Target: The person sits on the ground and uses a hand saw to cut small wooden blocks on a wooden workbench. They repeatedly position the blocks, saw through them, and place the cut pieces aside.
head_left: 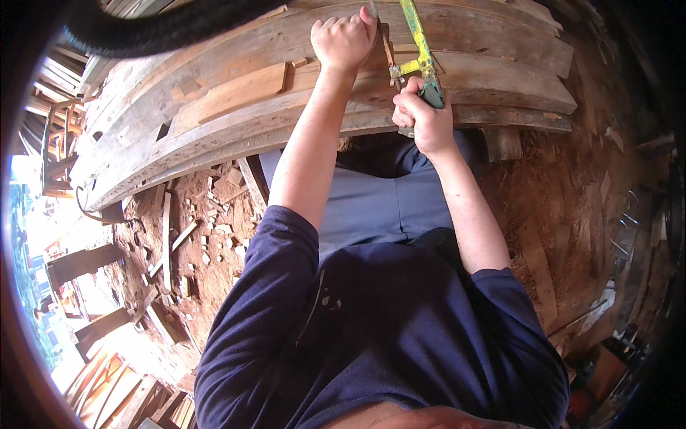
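My right hand (pixel 423 118) is closed round the dark green handle (pixel 432 94) of a hacksaw, whose yellow-green frame (pixel 420 43) runs up past the top edge of the picture. The saw's narrow, rusty-looking blade (pixel 388 51) lies on the left side of the frame, over the planks. Just left of the blade, my left hand (pixel 341 41) is curled into a fist at the bench, thumb towards the saw. A thin greyish piece shows by that thumb; what the fingers hold is hidden.
Long weathered planks (pixel 493 75) form the bench before me. A lighter board (pixel 236 94) lies on it, left of my forearm. Small wood offcuts (pixel 223 229) litter the ground at left. A thick black cable or strap (pixel 157 32) crosses the upper left, close to the camera.
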The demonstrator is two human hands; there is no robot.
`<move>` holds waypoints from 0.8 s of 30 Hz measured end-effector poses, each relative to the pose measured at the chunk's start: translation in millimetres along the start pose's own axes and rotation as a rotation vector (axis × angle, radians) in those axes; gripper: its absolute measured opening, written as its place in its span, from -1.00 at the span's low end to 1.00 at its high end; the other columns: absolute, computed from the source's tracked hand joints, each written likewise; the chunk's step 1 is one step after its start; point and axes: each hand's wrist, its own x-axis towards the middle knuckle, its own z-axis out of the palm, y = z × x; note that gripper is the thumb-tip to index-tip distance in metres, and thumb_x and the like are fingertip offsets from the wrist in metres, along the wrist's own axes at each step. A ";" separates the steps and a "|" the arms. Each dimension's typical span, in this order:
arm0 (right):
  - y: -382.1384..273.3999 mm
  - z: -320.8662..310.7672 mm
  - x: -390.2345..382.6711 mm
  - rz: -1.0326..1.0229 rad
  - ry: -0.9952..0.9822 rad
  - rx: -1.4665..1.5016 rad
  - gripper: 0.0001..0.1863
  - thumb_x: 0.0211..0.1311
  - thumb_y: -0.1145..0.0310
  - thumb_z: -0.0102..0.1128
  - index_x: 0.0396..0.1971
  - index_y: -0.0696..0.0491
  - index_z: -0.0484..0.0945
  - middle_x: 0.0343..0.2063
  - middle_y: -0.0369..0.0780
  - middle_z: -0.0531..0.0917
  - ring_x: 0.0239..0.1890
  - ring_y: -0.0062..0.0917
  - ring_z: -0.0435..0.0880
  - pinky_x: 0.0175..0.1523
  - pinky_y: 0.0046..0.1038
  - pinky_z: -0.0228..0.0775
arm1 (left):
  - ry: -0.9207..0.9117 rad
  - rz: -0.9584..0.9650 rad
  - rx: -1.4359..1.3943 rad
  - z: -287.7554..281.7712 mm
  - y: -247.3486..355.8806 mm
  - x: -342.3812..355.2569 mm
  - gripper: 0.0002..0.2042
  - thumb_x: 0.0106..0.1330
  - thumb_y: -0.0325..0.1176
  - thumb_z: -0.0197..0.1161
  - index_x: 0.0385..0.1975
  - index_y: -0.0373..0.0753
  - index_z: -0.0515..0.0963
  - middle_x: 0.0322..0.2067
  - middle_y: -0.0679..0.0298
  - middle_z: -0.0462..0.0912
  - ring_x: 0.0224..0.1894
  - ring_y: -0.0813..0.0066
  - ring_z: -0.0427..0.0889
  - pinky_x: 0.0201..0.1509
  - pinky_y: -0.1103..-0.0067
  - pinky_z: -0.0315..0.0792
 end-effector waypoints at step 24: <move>-5.8 -13.8 2.4 0.036 -0.058 0.032 -0.70 0.28 0.59 0.18 -0.58 -0.02 0.33 -0.69 -0.42 0.32 -0.68 -0.72 0.27 -0.50 -0.53 0.11 | 0.037 0.050 -0.051 -1.0 -8.1 1.1 -0.57 0.41 -0.28 0.23 -0.78 -0.05 0.36 -0.81 0.33 0.48 -0.76 0.28 0.49 -0.60 0.42 0.34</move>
